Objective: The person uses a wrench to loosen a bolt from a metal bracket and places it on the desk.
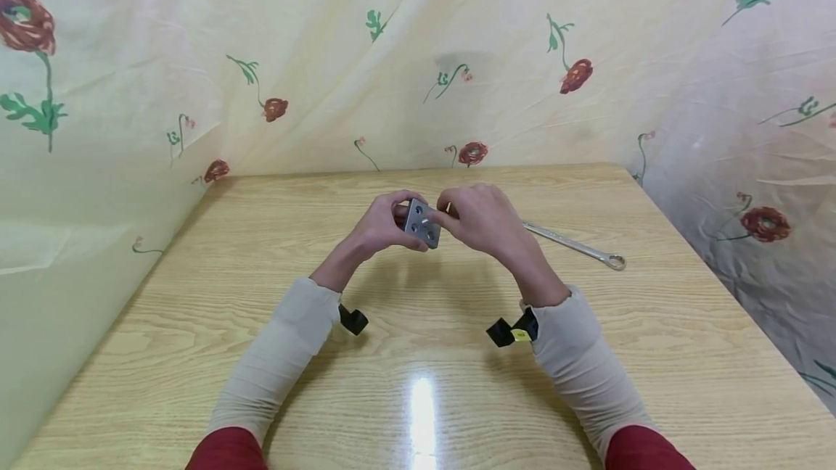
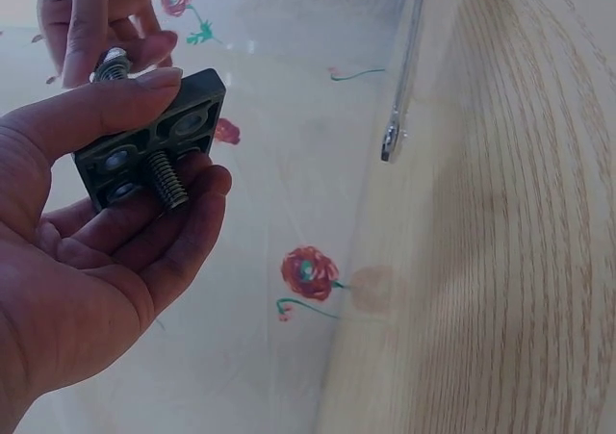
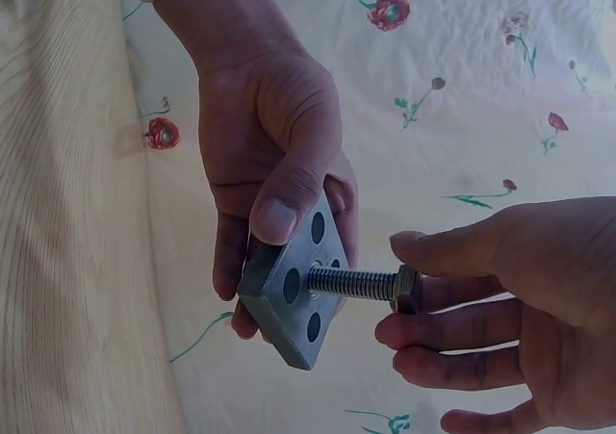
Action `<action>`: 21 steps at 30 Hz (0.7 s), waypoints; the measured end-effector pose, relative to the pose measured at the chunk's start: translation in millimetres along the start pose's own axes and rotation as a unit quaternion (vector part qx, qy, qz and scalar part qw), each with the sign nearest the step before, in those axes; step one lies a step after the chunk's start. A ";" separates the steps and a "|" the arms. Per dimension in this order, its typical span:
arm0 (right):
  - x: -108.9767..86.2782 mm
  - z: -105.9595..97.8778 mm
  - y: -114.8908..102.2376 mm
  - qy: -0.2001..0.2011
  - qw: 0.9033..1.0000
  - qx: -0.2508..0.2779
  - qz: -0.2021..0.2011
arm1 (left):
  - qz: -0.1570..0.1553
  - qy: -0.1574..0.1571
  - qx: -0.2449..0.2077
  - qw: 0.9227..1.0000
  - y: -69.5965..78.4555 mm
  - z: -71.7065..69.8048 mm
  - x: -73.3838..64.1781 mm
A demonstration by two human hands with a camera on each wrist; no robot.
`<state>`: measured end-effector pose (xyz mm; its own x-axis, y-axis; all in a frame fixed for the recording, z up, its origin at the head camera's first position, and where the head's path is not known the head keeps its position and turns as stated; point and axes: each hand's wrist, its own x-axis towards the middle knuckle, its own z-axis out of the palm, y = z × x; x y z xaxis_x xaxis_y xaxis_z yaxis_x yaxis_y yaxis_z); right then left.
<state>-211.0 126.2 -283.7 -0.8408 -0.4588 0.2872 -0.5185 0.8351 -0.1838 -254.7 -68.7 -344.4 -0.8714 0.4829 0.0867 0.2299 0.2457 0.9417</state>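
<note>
With left hand (image 1: 382, 225) we're gripping a square grey metal plate (image 3: 299, 310), right hand (image 1: 485, 217) pinching a silver hex-head metal bolt (image 3: 354, 283), already poking through, head not yet reaching plate.

A table (image 1: 424, 383) with a pale, wavy wood-grain top carries a long silver wrench (image 1: 568, 241). The wrench lies flat on the right half, toward the back, slanting so its ring end points right and forward. A bright white glare streaks the tabletop's near middle.
</note>
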 end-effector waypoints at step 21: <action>-3.1 1.2 1.5 0.046 0.991 0.017 -0.124 | -0.009 0.002 -0.015 1.000 0.4 0.0 0.4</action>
<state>-209.3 128.5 -285.9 -0.6694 -0.6184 0.4117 -0.7144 0.6878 -0.1284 -255.0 -68.4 -344.0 -0.8772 0.4750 0.0703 0.2003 0.2288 0.9526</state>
